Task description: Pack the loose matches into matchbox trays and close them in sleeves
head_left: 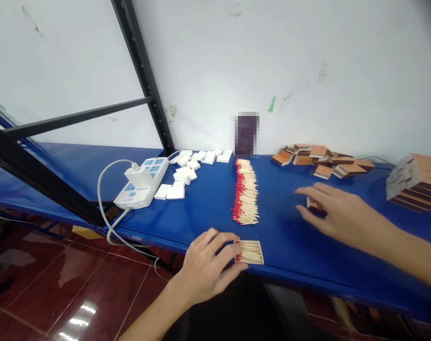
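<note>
Closest to me, my left hand [208, 266] is curled shut around the near end of a small open cardboard tray packed with red-tipped wooden matches [250, 252]. The tray sits right at the front lip of the glossy blue metal shelf [282, 237], with nothing but floor tiles below. Since so little shelf lies under it, I judge that a careless nudge or a loosened grip could tip it over the edge and scatter the sticks. Just past my left fingertips runs a long loose row of red-headed matches [245, 192]. A sweep of either wrist would knock it crooked. Off to the right, my right hand [338, 214] lies palm down with its fingers stretched over a small orange-brown matchbox sleeve [312, 204]. The sleeve is mostly hidden, so I cannot tell whether my thumb actually pinches it. Beyond my left hand lie scattered white empty cardboard trays [185, 175] and a white power strip with blue sockets [142, 187] (its grey cable hangs off the front). Beyond my right hand is a heap of orange-brown sleeves [322, 160]. Further right, a tilted stack of them [416, 182] looks as if it could slide if bumped.
</note>
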Tool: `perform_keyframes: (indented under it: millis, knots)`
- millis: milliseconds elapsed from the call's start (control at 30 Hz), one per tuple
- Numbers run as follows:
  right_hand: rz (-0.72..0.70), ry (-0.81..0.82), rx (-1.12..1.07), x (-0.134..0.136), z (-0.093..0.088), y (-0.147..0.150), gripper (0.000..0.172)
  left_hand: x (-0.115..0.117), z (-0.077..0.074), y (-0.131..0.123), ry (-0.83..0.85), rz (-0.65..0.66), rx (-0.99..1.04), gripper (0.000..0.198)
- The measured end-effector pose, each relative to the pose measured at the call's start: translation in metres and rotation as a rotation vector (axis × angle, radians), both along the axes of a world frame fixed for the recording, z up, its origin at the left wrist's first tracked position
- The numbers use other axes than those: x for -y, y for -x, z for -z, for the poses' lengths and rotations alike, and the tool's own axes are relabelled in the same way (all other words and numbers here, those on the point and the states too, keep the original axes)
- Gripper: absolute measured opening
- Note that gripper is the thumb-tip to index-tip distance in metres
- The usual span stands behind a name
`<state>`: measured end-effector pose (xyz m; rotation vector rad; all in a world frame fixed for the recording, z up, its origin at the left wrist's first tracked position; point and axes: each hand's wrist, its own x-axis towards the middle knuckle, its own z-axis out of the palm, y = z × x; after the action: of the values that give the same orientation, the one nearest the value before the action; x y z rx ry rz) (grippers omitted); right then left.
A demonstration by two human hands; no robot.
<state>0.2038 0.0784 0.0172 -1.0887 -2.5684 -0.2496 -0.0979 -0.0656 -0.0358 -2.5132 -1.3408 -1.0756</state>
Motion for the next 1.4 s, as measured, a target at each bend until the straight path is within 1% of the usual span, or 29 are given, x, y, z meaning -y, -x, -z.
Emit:
perform_keyframes:
  millis: [33,100,167,267,367,500,567,633,800,867,933,1000,1100,1167,1267,1300,1367,1400]
  knots:
    - [0.055,-0.043,0.047,-0.008,0.003,-0.013,0.041,0.0,0.0,0.0,0.003,-0.008,0.0,0.017]
    - [0.101,-0.046,0.145,-0.017,0.011,-0.035,0.048,-0.001,-0.001,-0.001,0.001,-0.018,-0.009,0.019]
    - [0.098,0.054,0.16,-0.017,0.018,-0.047,0.046,-0.001,-0.001,-0.001,-0.016,-0.018,-0.026,0.017]
    - [0.053,0.124,0.085,-0.003,0.026,-0.047,0.04,-0.001,-0.001,-0.001,-0.039,-0.019,-0.045,0.013]
    - [-0.025,0.132,0.014,0.017,0.029,-0.033,0.039,0.0,0.0,-0.001,-0.024,-0.027,-0.044,0.016]
    - [-0.106,0.088,0.026,0.031,0.027,-0.008,0.041,0.0,-0.001,-0.001,0.013,-0.02,-0.021,0.019]
    - [-0.145,0.057,0.039,0.033,0.022,0.006,0.042,0.0,-0.002,-0.001,0.024,-0.019,-0.01,0.021]
    - [-0.197,0.023,0.018,0.033,0.015,0.021,0.04,0.0,-0.003,-0.001,0.035,-0.024,-0.001,0.022]
    - [-0.38,-0.026,0.0,0.033,0.003,0.062,0.023,0.0,-0.004,-0.001,0.051,-0.037,-0.007,0.027]
    - [-0.416,-0.055,0.02,0.032,0.002,0.072,0.019,0.0,-0.004,-0.001,0.047,-0.039,-0.009,0.028]
    - [-0.412,-0.068,0.037,0.03,0.001,0.075,0.018,0.0,-0.004,0.0,0.047,-0.037,-0.008,0.029]
    - [-0.37,-0.055,0.054,0.026,0.002,0.067,0.018,0.0,-0.003,0.0,0.051,-0.031,-0.005,0.029]
    - [-0.261,0.005,0.101,0.022,0.003,0.042,0.032,0.0,-0.002,0.0,0.046,-0.02,0.012,0.03]
    - [-0.202,0.042,0.105,0.025,0.007,0.024,0.035,-0.001,-0.002,0.0,0.039,-0.019,0.032,0.03]
    - [-0.141,0.128,0.024,0.043,0.014,0.012,0.028,-0.001,-0.003,-0.002,0.05,-0.031,0.059,0.029]
    - [-0.152,0.182,0.001,0.052,0.016,0.014,0.026,-0.001,-0.003,-0.003,0.059,-0.036,0.069,0.03]
    - [-0.205,0.294,-0.024,0.068,0.018,0.024,0.03,-0.001,-0.003,-0.004,0.082,-0.044,0.093,0.031]
    - [-0.226,0.322,-0.04,0.075,0.018,0.03,0.032,-0.001,-0.004,-0.004,0.095,-0.047,0.106,0.032]
